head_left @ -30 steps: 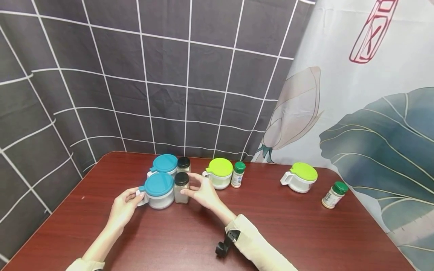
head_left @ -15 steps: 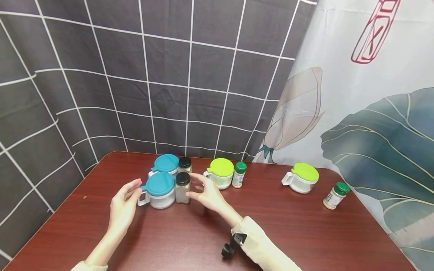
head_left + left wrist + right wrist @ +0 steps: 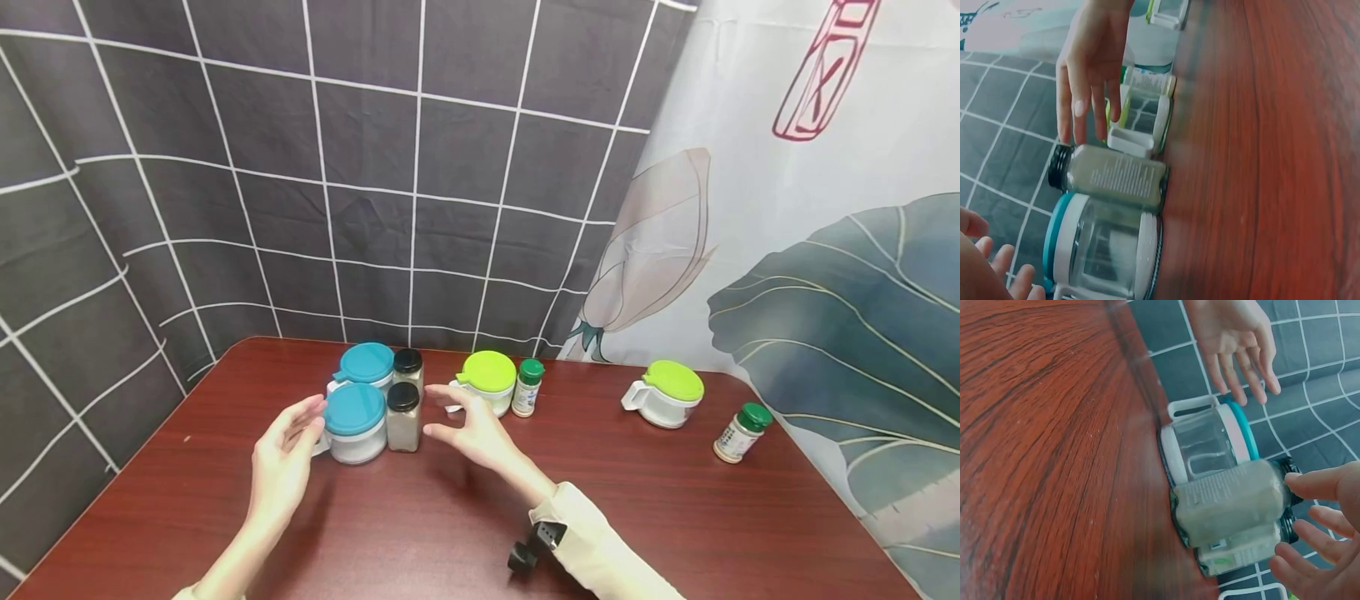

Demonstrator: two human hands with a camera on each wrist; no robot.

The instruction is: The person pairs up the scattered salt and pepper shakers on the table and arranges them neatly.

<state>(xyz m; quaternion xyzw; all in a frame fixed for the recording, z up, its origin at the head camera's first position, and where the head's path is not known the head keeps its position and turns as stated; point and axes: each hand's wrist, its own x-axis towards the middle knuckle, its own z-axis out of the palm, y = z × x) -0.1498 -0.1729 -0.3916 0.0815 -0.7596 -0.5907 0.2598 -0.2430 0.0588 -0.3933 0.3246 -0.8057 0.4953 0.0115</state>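
In the head view, a white jar with a blue lid (image 3: 356, 412) stands beside a black-capped seasoning bottle (image 3: 403, 423). A second blue-lidded jar (image 3: 366, 360) and another black-capped bottle (image 3: 408, 367) stand right behind them. My left hand (image 3: 281, 475) hovers at the front jar's handle side, fingers loosely bent and holding nothing. To the bottle's right, my right hand (image 3: 483, 433) is spread with thumb and fingers apart, a small gap from the glass. The right wrist view has the bottle (image 3: 1229, 500) upright against the jar (image 3: 1200, 447), with the right fingers (image 3: 1316, 540) near its cap.
Behind my right hand are a green-lidded jar (image 3: 487, 372) and a green-capped shaker (image 3: 527, 387). Farther right on the brown table (image 3: 600, 475) stand another green-lidded jar (image 3: 670, 396) and green-capped shaker (image 3: 741, 433). A grey checked cloth (image 3: 360, 225) hangs behind.
My left hand has let go of the front jar's handle and drawn slightly toward me. My right hand has released the front black-capped bottle and moved right. The jars and bottles stay in place.
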